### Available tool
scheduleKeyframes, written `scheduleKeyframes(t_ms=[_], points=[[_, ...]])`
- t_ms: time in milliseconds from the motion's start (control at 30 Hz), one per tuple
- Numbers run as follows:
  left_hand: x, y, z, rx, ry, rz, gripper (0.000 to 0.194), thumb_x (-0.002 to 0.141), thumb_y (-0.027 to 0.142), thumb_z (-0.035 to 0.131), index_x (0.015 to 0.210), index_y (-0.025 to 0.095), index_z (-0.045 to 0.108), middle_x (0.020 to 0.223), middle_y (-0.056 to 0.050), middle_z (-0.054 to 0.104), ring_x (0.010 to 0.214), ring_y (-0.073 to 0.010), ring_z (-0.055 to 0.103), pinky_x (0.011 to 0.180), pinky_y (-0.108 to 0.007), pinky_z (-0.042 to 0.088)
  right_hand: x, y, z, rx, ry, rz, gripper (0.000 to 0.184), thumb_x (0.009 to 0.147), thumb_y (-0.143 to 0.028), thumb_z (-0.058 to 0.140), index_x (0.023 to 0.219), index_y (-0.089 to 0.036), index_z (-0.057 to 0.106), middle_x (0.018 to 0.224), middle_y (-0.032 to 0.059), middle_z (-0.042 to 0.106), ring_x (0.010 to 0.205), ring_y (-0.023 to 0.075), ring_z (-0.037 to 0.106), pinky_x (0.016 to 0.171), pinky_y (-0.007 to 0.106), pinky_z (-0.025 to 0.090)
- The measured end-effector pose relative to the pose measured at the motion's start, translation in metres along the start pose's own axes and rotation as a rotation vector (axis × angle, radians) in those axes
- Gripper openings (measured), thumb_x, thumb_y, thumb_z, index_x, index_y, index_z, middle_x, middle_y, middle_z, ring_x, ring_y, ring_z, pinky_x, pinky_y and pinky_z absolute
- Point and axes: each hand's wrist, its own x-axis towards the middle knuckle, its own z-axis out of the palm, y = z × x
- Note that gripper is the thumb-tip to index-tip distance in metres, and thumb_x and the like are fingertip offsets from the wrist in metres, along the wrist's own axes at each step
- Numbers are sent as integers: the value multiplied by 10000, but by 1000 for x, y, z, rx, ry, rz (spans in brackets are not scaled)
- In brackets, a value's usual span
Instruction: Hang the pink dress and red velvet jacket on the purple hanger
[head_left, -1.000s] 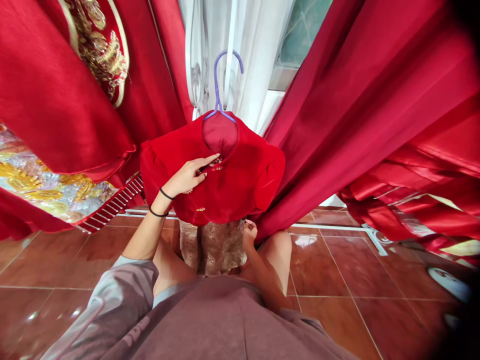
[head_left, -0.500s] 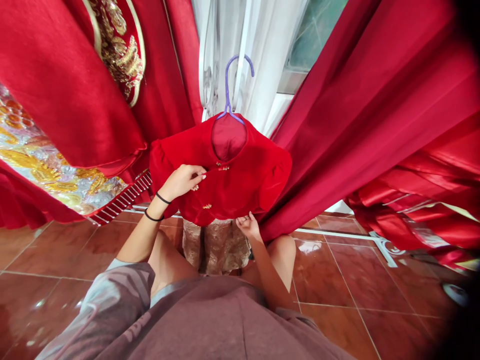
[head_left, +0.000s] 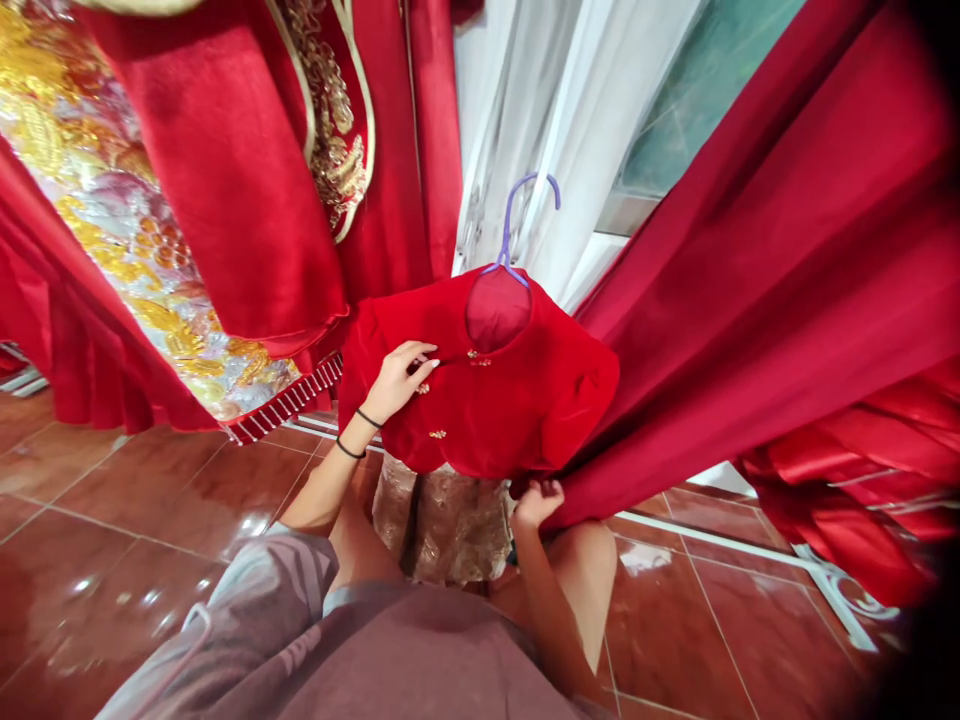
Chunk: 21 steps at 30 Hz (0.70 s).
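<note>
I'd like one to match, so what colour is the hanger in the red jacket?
The hanger is purple; it shows best in the head view.

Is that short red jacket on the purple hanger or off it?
On it: the purple hanger rises out of the red jacket at the neck, its arms running down inside.

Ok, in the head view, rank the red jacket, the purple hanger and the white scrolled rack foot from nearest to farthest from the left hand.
1. Red jacket: the left hand touches its front.
2. Purple hanger: above, at the jacket's neckline.
3. White scrolled rack foot: farthest, at floor level, lower right.
</note>
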Motion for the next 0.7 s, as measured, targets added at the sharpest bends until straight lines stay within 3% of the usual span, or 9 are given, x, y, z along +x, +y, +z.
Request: scheduleKeyframes(t_ms=[67,133,200,233,367,467,567,700], points=[[-17,2,-2,23,243,-53,264,940,347,494,1011,159,666,997,-96,673,881,-174,622,851,-319,505,-18,-34,5,-61,112,-305,578,797,-318,549,1335,-252,346,1383,124,451,1293,237,458,1027,412,459],[-33,4,1,102,475,-117,266,954,341,460,974,164,657,968,-99,663,923,-188,611,886,-347,492,-39,-69,18,-184,137,-718,609,818,-346,571,1367,-216,343,1442,155,376,1348,264,398,1087,456,397],[-44,8,9,155,577,-153,263,955,340,453,976,166,649,961,-106,649,936,-202,600,903,-371,483,-57,-99,38,-311,84,-1027,579,847,-365,559,1362,-192,358,1427,186,371,1351,291,390,1080,501,384],[-48,10,14,173,576,-166,265,956,341,451,994,169,649,973,-111,645,952,-210,596,918,-385,476,-64,-111,50,-372,46,-1105,581,858,-379,548,1372,-195,349,1434,192,360,1362,302,374,1085,526,365],[-47,16,32,276,464,-238,355,924,372,512,1203,174,608,1208,-173,584,1181,-283,519,1062,-462,372,-65,-129,96,-649,-107,-1151,897,789,-544,594,1480,-136,193,1539,263,168,1450,398,159,1109,650,220],[-37,10,36,341,413,-338,743,823,459,645,1438,124,395,1472,-252,349,1380,-384,324,1133,-534,255,-45,-128,115,-798,-99,-1031,1103,712,-618,633,1505,-51,116,1559,318,30,1456,454,13,1099,707,113],[-25,0,30,371,401,-420,976,737,557,707,1484,96,281,1531,-298,212,1434,-447,191,1134,-604,189,-22,-128,117,-823,-6,-942,1123,702,-609,639,1519,-62,96,1572,307,-19,1458,450,-12,1097,714,71],[-8,-13,13,418,451,-406,1017,718,588,711,1476,63,283,1534,-320,179,1444,-461,143,1141,-616,153,-6,-134,102,-788,66,-963,1034,733,-546,615,1539,-124,122,1598,252,8,1465,418,54,1109,678,140]])
